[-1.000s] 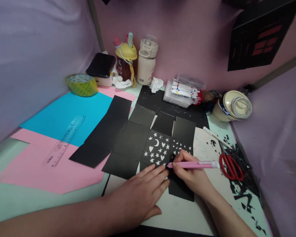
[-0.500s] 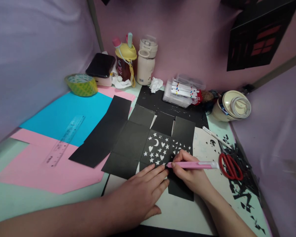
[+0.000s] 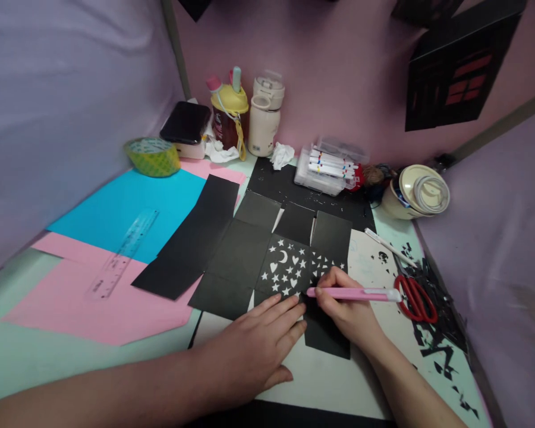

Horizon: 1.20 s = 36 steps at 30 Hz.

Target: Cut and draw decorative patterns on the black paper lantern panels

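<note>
A black paper box cutout lies flat on a white board, with star, heart and moon shapes cut through two of its panels. My left hand rests flat on its lower edge, fingers stretched out just below the stars. In my right hand is a slim pink craft knife, pinched near its front end. Its tip points left at the black paper, close to my left fingertips; the blade itself is too small to make out.
Left lie a clear ruler, blue paper, pink paper and a tape roll. Bottles and a marker box stand behind. Red-handled scissors, a white pen and black scraps are at right.
My right hand and the pink craft knife have shifted slightly right, away from my left fingertips. My left hand stays flat on the paper. The whole view has tilted a little.
</note>
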Motion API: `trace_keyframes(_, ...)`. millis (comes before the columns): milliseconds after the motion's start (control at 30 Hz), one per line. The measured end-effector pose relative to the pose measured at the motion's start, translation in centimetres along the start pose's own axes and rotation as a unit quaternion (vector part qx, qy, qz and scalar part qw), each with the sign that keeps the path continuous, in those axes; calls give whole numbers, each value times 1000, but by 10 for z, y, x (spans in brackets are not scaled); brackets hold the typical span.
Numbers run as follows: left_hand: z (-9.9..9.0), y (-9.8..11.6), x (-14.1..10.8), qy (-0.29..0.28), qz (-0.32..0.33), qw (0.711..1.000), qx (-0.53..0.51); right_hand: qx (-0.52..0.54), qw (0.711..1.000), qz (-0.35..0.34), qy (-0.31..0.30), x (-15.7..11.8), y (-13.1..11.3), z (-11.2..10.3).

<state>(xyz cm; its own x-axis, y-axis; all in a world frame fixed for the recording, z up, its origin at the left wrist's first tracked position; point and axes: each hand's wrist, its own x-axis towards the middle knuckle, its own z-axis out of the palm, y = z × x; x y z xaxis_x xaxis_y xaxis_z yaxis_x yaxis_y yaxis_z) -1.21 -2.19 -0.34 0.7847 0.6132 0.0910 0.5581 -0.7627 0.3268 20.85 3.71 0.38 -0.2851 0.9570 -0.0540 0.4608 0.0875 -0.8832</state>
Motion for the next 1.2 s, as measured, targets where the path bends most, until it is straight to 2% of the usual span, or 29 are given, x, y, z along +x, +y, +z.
trace_keyframes(67, 0, 0, 0, 7, 0, 1000, -2, -1, 1000, -8, 14, 0, 2, 0)
trace_keyframes(233, -4, 4, 2, 31, -11, 999, -30, -6, 1000, -17, 6, 1, 0, 1)
trace_keyframes(433, -10, 4, 6, 31, 37, 998, -45, -7, 1000, -10, 14, 0, 0, 1)
trace_keyframes(667, -8, 3, 4, 41, 37, 998, -30, -10, 1000, -14, -6, -2, -2, -1)
trace_keyframes(900, -10, 3, 5, 21, 30, 999, -10, 32, 999, -25, -18, -3, -3, -1)
trace_keyframes(1067, -11, 3, 4, 1, 23, 1000, 0, 74, 994, -84, 5, -4, -4, -5)
trace_keyframes(1200, -10, 3, 4, -17, 16, 1000, 0, 78, 996, -28, 44, -7, -6, -4)
